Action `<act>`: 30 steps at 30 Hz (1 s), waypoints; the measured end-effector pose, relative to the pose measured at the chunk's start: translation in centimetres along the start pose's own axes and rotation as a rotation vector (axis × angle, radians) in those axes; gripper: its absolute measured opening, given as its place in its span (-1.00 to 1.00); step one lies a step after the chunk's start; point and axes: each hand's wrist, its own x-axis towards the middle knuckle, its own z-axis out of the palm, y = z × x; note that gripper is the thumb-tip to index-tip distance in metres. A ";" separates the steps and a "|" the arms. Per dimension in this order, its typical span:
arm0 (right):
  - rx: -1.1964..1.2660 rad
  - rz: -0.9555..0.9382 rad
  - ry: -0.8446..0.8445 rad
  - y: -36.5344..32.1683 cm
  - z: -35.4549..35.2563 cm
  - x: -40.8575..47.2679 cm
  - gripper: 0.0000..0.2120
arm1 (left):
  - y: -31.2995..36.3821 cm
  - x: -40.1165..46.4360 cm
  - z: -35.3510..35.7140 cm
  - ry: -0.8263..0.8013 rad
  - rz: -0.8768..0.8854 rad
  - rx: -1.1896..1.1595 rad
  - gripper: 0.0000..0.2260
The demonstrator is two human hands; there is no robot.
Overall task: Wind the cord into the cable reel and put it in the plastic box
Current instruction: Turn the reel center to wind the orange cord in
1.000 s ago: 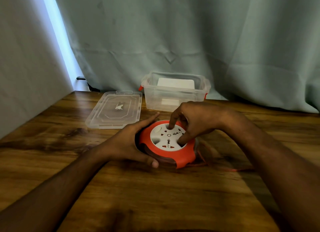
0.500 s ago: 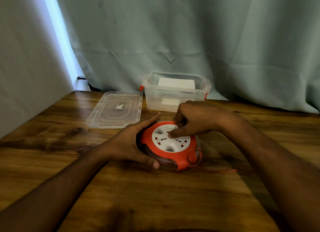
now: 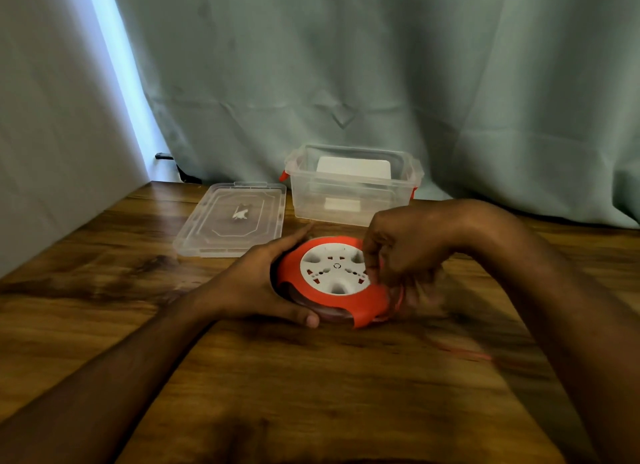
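Note:
An orange cable reel (image 3: 332,301) with a white socket disc (image 3: 334,269) lies flat on the wooden table (image 3: 311,387). My left hand (image 3: 256,283) grips its left rim, thumb at the front, fingers along the back. My right hand (image 3: 405,252) is on the reel's right side, fingers curled with a fingertip in the white disc; it is motion-blurred. A thin orange cord (image 3: 464,353) trails from the reel's right side across the table. The clear plastic box (image 3: 349,200) stands open behind the reel.
The box's clear lid (image 3: 232,221) lies flat to the left of the box. A white card shows inside the box. Green curtains hang along the table's far and left edges.
My right hand has turned the white disc, moving from its far side round to its right side. The loose cord has shifted on the table. My left hand has held still.

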 end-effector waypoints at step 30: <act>-0.242 -0.292 0.267 1.0 0.8 2.8 -0.44 | 0.5 -0.3 -0.2 -0.203 0.035 0.029 0.19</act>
